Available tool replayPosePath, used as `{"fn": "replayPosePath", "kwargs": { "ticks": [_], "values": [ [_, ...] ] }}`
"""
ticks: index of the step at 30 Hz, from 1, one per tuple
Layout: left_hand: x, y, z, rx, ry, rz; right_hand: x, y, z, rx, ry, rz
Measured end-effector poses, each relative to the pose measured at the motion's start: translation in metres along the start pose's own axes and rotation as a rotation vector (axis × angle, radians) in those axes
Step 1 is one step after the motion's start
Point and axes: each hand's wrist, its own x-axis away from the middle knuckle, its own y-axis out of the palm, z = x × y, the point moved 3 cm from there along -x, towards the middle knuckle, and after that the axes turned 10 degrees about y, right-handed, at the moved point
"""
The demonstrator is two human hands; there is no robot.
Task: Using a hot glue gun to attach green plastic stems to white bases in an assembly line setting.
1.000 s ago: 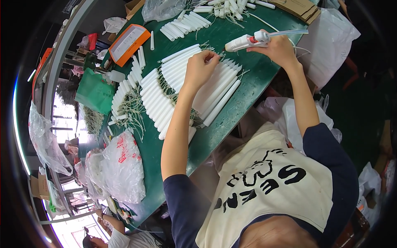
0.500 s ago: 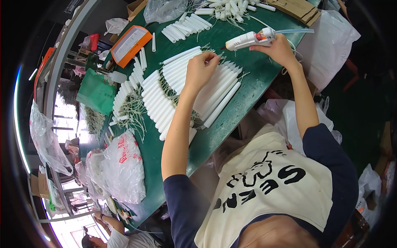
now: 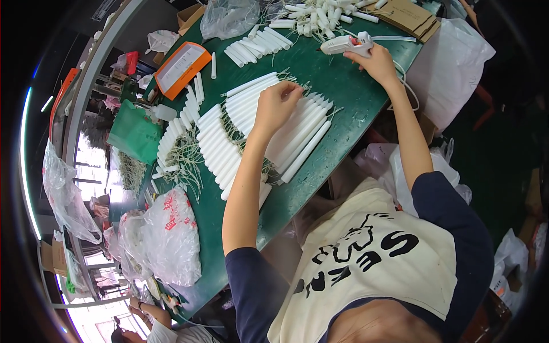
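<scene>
Your left hand (image 3: 276, 104) is down on the fanned row of white sticks (image 3: 260, 128), fingers curled and pinched at something small near the row's upper edge. It looks like one of the thin green stems (image 3: 231, 128), though I can't tell exactly what is between the fingertips. The sticks lie side by side across the middle of the green table (image 3: 349, 91), probably so each one is easy to reach in turn.

Your right hand (image 3: 377, 60) is closed around the handle of the white glue gun (image 3: 346, 44), which rests low on the table at its far right with the nozzle pointing left, toward the row. A clear glue rod sticks out of its back, well away from your fingers.

Now the holders. The orange tray (image 3: 182, 67) sits at the far left edge; it shows a pale flat inside, and I can't make out any loose contents. A clear plastic bag (image 3: 229, 20) at the far end is crumpled, its contents hidden. A loose heap of short white sticks (image 3: 311, 14) lies beside it. A bulging white bag with red print (image 3: 171, 234) hangs off the near left edge, its contents unseen. A flat cardboard box (image 3: 409, 14) lies at the far right corner.
</scene>
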Motion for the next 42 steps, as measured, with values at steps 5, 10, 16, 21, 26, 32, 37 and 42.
{"fn": "replayPosePath", "kwargs": {
  "ticks": [5, 10, 16, 21, 26, 32, 37, 42],
  "values": [
    [0.0, 0.001, -0.001, 0.0, -0.009, 0.008, 0.0, -0.004, 0.0, 0.189, -0.047, 0.086],
    [0.0, 0.003, -0.003, -0.068, 0.035, 0.068, 0.018, -0.02, -0.005, 0.042, -0.27, 0.501],
    [0.004, 0.003, 0.004, -0.156, 0.065, 0.198, 0.107, -0.005, -0.018, -0.131, -0.416, 0.678],
    [0.008, 0.007, 0.004, -0.18, 0.069, 0.236, 0.144, 0.035, -0.129, -0.416, -0.881, 0.148],
    [0.012, 0.011, -0.002, -0.162, 0.12, 0.323, 0.172, 0.111, -0.229, -0.536, -1.06, -0.289],
    [0.014, 0.012, -0.001, -0.172, 0.117, 0.363, 0.197, 0.23, -0.286, -0.073, -1.309, -0.642],
    [0.01, 0.018, 0.001, -0.172, 0.163, 0.383, 0.215, 0.32, -0.296, 0.433, -1.386, -0.913],
    [0.015, 0.015, 0.0, -0.219, 0.205, 0.393, 0.236, 0.374, -0.281, 0.556, -1.354, -1.022]
  ]
}}
